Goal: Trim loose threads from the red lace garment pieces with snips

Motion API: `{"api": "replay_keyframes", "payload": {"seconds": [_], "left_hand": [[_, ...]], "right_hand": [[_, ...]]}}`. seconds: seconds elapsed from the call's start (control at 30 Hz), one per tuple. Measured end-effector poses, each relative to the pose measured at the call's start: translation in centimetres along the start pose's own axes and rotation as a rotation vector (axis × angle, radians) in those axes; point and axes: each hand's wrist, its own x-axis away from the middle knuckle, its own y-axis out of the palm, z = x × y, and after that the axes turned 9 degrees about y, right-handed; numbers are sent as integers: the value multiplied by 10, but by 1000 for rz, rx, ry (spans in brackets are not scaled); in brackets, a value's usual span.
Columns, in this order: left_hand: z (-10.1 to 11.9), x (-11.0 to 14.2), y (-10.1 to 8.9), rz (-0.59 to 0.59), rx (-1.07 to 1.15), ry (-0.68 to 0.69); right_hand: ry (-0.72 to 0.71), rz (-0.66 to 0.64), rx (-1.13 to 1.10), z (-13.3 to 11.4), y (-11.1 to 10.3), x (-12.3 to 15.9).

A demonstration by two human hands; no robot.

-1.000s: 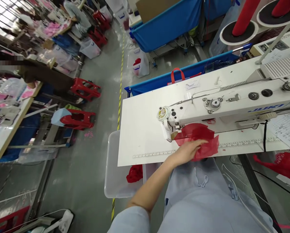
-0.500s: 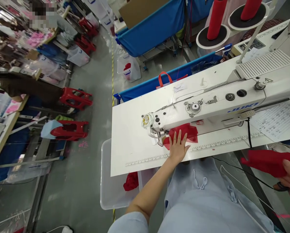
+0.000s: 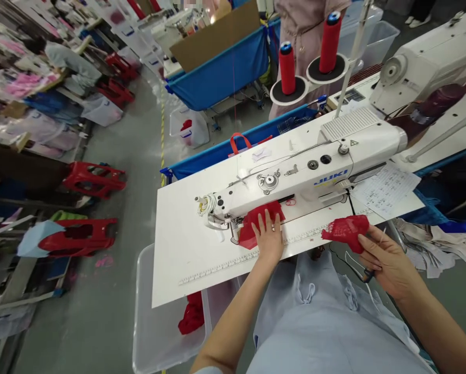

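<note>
My left hand (image 3: 269, 239) lies flat, fingers spread, on a red fabric piece (image 3: 249, 236) on the machine bed. That piece reaches to the presser foot of the white JUKI sewing machine (image 3: 291, 179), whose needle area is partly hidden. In front of the machine's right part, my right hand (image 3: 384, 259) pinches a piece of red lace fabric (image 3: 345, 232) between thumb and fingers, above the table's front edge. A small dark object (image 3: 368, 275) shows under the lower fingers of that hand; its kind is unclear.
A printed ruler (image 3: 217, 271) runs along the front of the white table (image 3: 170, 249). Beneath the left end stands a clear plastic bin (image 3: 147, 311) with red fabric (image 3: 192, 314). Handwritten paper (image 3: 388, 189) lies at right. Red thread cones (image 3: 287, 70) stand behind. A person (image 3: 301, 31) stands beyond.
My right hand has come in from the right edge with the red lace, closer to the machine. My left hand stays on the red piece. The whole view has shifted to the right.
</note>
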Motion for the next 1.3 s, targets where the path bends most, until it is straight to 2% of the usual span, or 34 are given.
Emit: {"api": "replay_keyframes", "payload": {"seconds": [0.1, 0.2, 0.27, 0.37, 0.4, 0.43, 0.47, 0.53, 0.6, 0.73, 0.8, 0.9, 0.93, 0.97, 1.0, 1.03, 1.1, 1.13, 1.17, 1.23, 1.3], "left_hand": [[23, 9, -36, -38, 501, 248], [43, 14, -66, -229, 1093, 402], [50, 13, -76, -383, 1357, 357], [53, 7, -80, -646, 1619, 108], [54, 5, -81, -693, 1673, 36], [56, 4, -82, -696, 1704, -12], [59, 3, -83, -649, 1715, -35], [71, 3, -86, -493, 1708, -17], [88, 7, -88, -395, 1704, 24], [121, 16, -89, -468, 1769, -9], [135, 18, -86, -599, 1795, -112], [164, 16, -75, -978, 1705, -299], [177, 13, -70, -1057, 1660, -330], [193, 9, -65, -1058, 1641, -335], [211, 5, -60, -990, 1651, -311], [231, -1, -56, -872, 1684, -271], [273, -11, -47, -643, 1745, -173], [294, -14, -43, -607, 1750, -127], [313, -15, -38, -632, 1742, -82], [348, -8, -27, -765, 1702, 25], [377, 8, -15, -886, 1650, 149]], "right_hand": [[-71, -69, 42, 9, 11, 6], [-153, -97, 57, 21, 24, 15], [-196, -74, 37, 28, 31, 22], [-256, 40, -46, 38, 36, 30], [-262, 69, -64, 42, 37, 33], [-255, 74, -68, 48, 37, 35], [-240, 60, -57, 54, 39, 38], [-201, -3, -9, 69, 42, 41], [-197, -4, 23, 83, 45, 44], [-268, 177, -57, 98, 34, 50], [-289, 202, -97, 98, 14, 57], [-318, 117, -55, 95, -31, 73], [-324, 76, -14, 95, -50, 79], [-322, 42, 37, 95, -71, 84], [-318, 30, 90, 96, -94, 89], [-313, 55, 139, 99, -119, 93], [-327, 237, 208, 107, -173, 101], [-350, 387, 225, 112, -201, 104], [-381, 544, 237, 117, -228, 109], [-410, 804, 249, 123, -274, 121], [-410, 986, 260, 122, -304, 137]]}}
